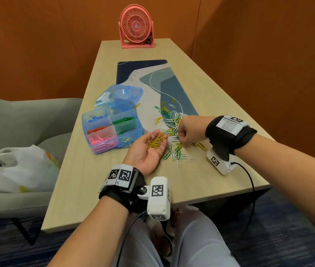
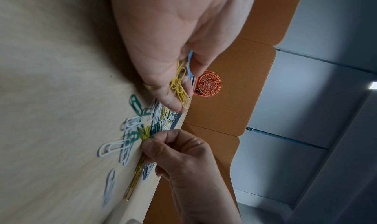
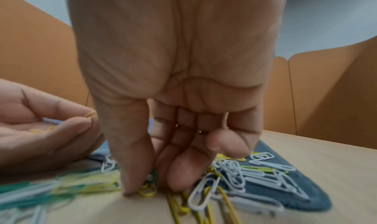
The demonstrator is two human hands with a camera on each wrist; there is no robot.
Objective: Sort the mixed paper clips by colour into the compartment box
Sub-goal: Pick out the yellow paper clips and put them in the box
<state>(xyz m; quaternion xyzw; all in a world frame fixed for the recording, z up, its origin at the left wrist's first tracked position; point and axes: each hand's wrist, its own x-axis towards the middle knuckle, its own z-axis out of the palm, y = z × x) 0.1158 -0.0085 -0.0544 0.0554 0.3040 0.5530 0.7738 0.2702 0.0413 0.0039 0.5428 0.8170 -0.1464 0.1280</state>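
Observation:
A mixed pile of paper clips [image 1: 172, 120], yellow, green and white, lies on the desk mat and table. My left hand [image 1: 144, 151] rests palm up beside it, carrying several yellow clips [image 1: 156, 141] on its relaxed fingers [image 2: 163, 98]. My right hand [image 1: 181, 140] reaches down into the pile, and its thumb and forefinger pinch one yellow clip [image 3: 146, 192] against the table. The blue compartment box [image 1: 140, 132] stands left of my left hand. It holds blue, green, orange, pink, purple and a few yellow clips in separate cells.
The box's clear blue lid [image 1: 120, 95] lies behind it. A pink fan [image 1: 136, 27] stands at the table's far end, beyond the desk mat [image 1: 164, 83]. A grey chair with a white plastic bag [image 1: 18, 166] is at the left. Orange walls enclose the table.

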